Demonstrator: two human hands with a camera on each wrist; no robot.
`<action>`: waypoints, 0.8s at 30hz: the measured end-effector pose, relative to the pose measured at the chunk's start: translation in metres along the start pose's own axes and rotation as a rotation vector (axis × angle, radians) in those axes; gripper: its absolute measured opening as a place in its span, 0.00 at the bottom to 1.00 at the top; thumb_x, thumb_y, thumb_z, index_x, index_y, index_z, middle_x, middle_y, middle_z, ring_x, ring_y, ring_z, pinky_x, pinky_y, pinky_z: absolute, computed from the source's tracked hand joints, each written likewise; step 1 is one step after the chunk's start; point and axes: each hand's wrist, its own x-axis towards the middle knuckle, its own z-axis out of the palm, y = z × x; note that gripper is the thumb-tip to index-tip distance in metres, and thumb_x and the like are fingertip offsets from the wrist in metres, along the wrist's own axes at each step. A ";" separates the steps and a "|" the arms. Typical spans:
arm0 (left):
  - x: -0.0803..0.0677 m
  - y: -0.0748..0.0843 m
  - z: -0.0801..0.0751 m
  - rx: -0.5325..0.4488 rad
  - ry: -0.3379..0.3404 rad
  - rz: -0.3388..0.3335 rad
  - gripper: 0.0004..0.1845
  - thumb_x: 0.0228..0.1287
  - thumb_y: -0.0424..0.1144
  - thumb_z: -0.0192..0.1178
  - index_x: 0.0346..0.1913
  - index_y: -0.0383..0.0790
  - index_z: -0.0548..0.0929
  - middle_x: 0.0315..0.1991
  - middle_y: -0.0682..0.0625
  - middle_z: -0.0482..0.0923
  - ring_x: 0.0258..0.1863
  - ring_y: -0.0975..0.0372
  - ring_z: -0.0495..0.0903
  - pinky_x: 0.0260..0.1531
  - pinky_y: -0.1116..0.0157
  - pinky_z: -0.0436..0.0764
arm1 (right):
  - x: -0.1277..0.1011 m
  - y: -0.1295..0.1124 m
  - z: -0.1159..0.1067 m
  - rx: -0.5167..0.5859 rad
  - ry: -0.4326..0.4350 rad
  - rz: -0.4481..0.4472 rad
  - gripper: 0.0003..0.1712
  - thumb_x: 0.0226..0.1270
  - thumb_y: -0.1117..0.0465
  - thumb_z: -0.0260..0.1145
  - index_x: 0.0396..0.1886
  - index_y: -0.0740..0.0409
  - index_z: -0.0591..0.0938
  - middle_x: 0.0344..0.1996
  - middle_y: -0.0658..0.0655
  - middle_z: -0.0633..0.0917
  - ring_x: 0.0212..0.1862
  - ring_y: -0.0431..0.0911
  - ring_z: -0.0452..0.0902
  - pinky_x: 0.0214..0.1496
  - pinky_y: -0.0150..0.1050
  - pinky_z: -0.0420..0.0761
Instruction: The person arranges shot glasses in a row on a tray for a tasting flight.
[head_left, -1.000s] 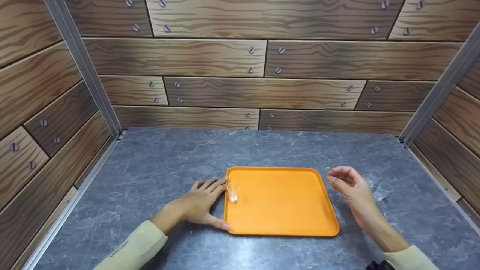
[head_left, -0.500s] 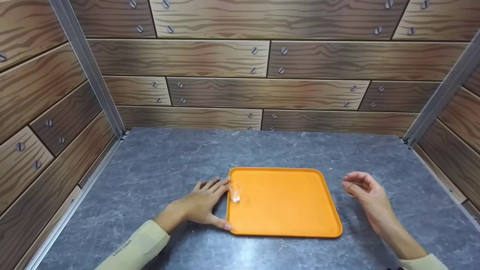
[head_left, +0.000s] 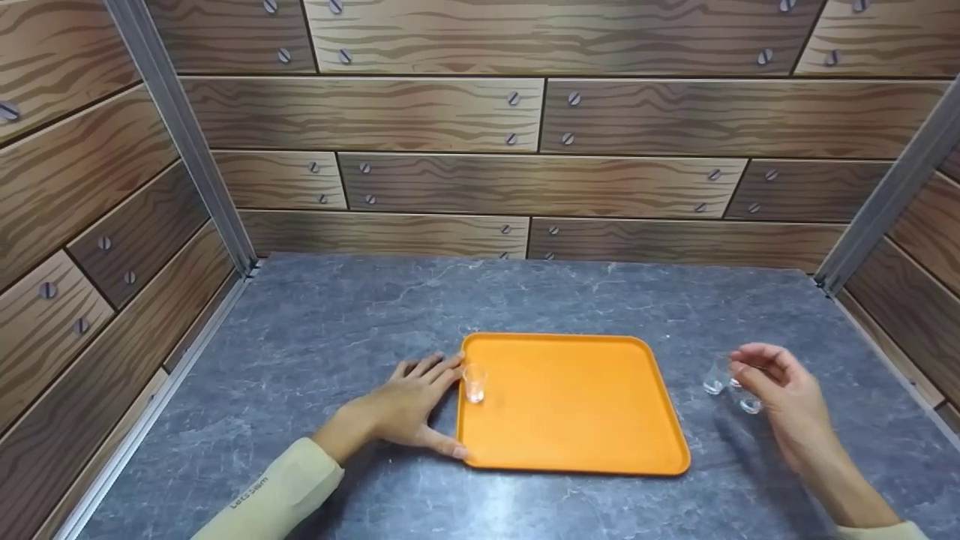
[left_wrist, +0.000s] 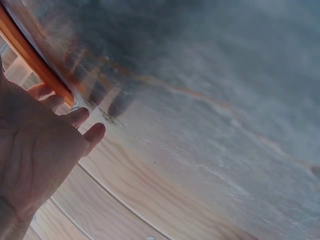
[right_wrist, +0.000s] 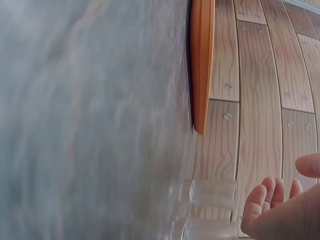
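Observation:
An orange tray (head_left: 574,405) lies on the blue-grey tabletop. Near its left rim stands a small clear cup (head_left: 475,384). My left hand (head_left: 409,405) is spread along that rim, its fingers and thumb touching it; the left wrist view also shows this hand (left_wrist: 40,140) against the tray edge. Right of the tray, my right hand (head_left: 787,397) is beside a group of small clear cups (head_left: 716,379), partly covering them. In the right wrist view, this hand (right_wrist: 285,205) has a gap between thumb and loosely bent fingers, with nothing held. Two clear cups (right_wrist: 212,194) stand just off its fingertips.
Wood-patterned panels (head_left: 480,116) close in the back and both sides of the table (head_left: 360,300). Grey metal posts (head_left: 180,142) stand at the back corners.
My right hand has shifted right, away from the tray, uncovering clear cups on its left side. My left hand stays at the tray's left rim. The head view has turned slightly.

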 end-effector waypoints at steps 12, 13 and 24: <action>0.001 -0.001 0.002 0.010 -0.008 -0.004 0.67 0.49 0.86 0.55 0.84 0.48 0.49 0.85 0.50 0.40 0.82 0.44 0.45 0.73 0.35 0.53 | 0.007 -0.001 -0.035 0.127 0.054 -0.078 0.15 0.69 0.79 0.63 0.47 0.58 0.83 0.39 0.48 0.88 0.42 0.36 0.83 0.46 0.25 0.80; 0.001 -0.001 0.002 0.007 -0.010 -0.004 0.67 0.49 0.85 0.56 0.84 0.48 0.49 0.85 0.50 0.40 0.82 0.45 0.45 0.73 0.35 0.53 | 0.008 0.001 -0.038 0.126 0.064 -0.076 0.15 0.69 0.79 0.63 0.46 0.58 0.83 0.39 0.47 0.88 0.42 0.36 0.83 0.46 0.24 0.80; 0.000 -0.002 0.002 0.011 -0.004 -0.002 0.66 0.49 0.85 0.56 0.84 0.49 0.50 0.85 0.50 0.40 0.82 0.45 0.47 0.73 0.36 0.55 | 0.014 0.006 -0.060 0.063 0.140 -0.058 0.18 0.65 0.80 0.67 0.45 0.55 0.86 0.37 0.43 0.88 0.40 0.34 0.82 0.43 0.22 0.80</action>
